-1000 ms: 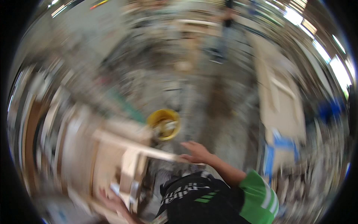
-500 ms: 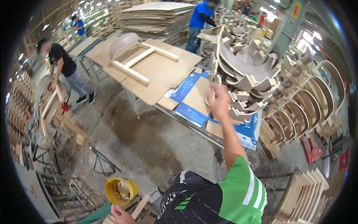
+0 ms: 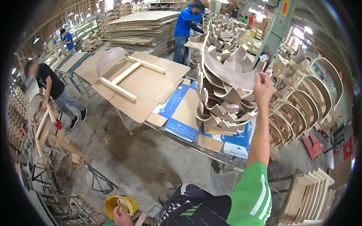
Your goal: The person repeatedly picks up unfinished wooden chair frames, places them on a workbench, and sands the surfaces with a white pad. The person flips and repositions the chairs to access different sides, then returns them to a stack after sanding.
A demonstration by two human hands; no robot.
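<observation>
My right hand (image 3: 263, 87) is raised on an outstretched arm at the right end of a curved wooden panel (image 3: 230, 72). Its fingers are curled closed; whether they grip the panel's end is hidden. That panel lies on top of a stack of similar curved pieces (image 3: 220, 109) with small light blocks along their edges. Low in the view, my left hand (image 3: 122, 217) is beside a yellow bucket (image 3: 132, 203), fingers bent together. What it holds, if anything, I cannot make out.
A cardboard-covered table (image 3: 166, 77) carries an H-shaped wooden frame (image 3: 126, 73) with a curved back. Curved pieces (image 3: 301, 107) stand in rows at right. A red pallet jack (image 3: 313, 147) and slatted wooden parts (image 3: 307, 197) are nearby. Co-workers (image 3: 58, 86) (image 3: 183, 28) stand left and far.
My right hand has moved right, from the stack's left side to the panel's right end. The view has shifted; my left hand stays low near the bucket.
</observation>
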